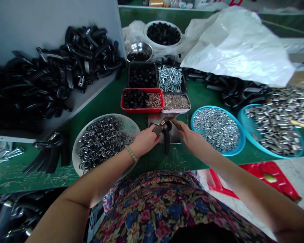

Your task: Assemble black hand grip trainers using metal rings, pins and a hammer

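Observation:
Over a small metal plate (176, 136), my left hand (147, 139) pinches a small shiny metal part (165, 120). Greyish covers wrap its fingertips. From the other side, my right hand (187, 134) reaches in with closed, brown-covered fingertips at the far end of that part; what they grip is too small to make out. Below lies a black handle-like piece (167, 143) with a round ring-shaped end, its tail pointing toward me. A plate of metal rings (101, 116) sits under my left forearm.
Behind the plate stand a red tray (142, 110) of black pieces and pins, a box of tiny metal parts (176, 102) and a tray of screws (170, 79). Blue basins (239, 148) (273, 153) hold metal parts at right. Black handles (91, 50) pile up at left.

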A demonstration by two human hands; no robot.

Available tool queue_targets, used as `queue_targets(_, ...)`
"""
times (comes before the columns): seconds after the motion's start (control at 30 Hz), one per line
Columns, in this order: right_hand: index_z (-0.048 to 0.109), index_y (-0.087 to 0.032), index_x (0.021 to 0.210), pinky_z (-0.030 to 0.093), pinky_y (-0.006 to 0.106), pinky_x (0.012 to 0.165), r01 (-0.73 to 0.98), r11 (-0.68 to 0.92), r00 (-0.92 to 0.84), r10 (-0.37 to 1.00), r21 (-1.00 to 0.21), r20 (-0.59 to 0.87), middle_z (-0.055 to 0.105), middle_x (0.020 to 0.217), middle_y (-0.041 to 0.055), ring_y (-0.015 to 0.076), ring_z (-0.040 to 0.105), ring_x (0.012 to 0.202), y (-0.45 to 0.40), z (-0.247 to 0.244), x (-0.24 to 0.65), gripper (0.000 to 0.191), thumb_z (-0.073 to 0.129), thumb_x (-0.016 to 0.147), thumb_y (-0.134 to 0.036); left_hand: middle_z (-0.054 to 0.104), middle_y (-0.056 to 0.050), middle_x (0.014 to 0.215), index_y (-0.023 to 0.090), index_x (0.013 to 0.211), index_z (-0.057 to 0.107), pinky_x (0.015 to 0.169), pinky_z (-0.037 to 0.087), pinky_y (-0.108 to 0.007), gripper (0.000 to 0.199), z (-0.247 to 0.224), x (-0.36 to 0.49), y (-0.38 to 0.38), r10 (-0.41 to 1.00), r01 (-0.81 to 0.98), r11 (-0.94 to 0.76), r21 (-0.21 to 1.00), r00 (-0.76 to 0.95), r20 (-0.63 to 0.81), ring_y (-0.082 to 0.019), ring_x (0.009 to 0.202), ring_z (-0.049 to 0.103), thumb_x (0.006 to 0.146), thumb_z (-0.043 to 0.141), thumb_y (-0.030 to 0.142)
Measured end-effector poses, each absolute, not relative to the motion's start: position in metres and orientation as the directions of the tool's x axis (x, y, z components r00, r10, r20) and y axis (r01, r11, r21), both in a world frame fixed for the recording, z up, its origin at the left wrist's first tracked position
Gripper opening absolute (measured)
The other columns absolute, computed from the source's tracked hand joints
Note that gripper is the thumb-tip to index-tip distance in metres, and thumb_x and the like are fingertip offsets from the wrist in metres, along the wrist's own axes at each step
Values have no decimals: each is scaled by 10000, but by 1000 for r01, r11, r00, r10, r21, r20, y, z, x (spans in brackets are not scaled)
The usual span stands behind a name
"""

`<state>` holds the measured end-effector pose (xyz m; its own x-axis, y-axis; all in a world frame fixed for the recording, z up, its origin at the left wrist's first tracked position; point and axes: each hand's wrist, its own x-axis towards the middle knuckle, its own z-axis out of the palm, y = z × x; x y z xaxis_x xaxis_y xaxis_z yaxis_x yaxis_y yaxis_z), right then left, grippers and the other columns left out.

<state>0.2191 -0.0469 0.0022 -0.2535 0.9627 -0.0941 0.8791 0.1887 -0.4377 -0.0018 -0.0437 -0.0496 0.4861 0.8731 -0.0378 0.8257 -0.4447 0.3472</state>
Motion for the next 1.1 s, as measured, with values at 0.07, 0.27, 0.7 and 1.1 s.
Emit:
queue_targets(0.07,393,-182,1433,561,390,628,867,211,-290,951,-452,-112,725,963,126,262,709,718,-51,4,221,489,329,962,-296,597,-97,1109,179,1289,495,781,496,-308,387,-43,-7,-42,890,826,-413,385,456,-24,-199,874,637,928,475,316)
queue_targets(0.27,443,-166,1392,535,335,578,832,280,-334,942,-479,-29,729,902,113,238,698,668,-68,0,218,469,345,954,-302,645,-90,1047,148,1236,545,899,462,-345,346,1,-17,26,925,777,-359,518,223,307,-194,943,592,952,433,310)
queue_targets(0.7,531,-178,1350,438,390,638,981,22,-70,967,194,246,669,977,174,293,612,794,-60,-51,348,462,404,951,-374,686,-135,1006,137,948,710,912,337,-474,266,-32,89,139,849,835,-528,157,518,99,-275,1034,537,909,447,151)
queue_targets(1.1,624,-156,857,402,400,767,780,622,-625,775,61,88,667,971,138,267,570,914,5,-49,267,230,442,947,-264,654,-145,1110,124,1004,686,924,366,-454,264,-28,91,135,858,852,-512,109,502,108,-290,1077,564,922,446,197)
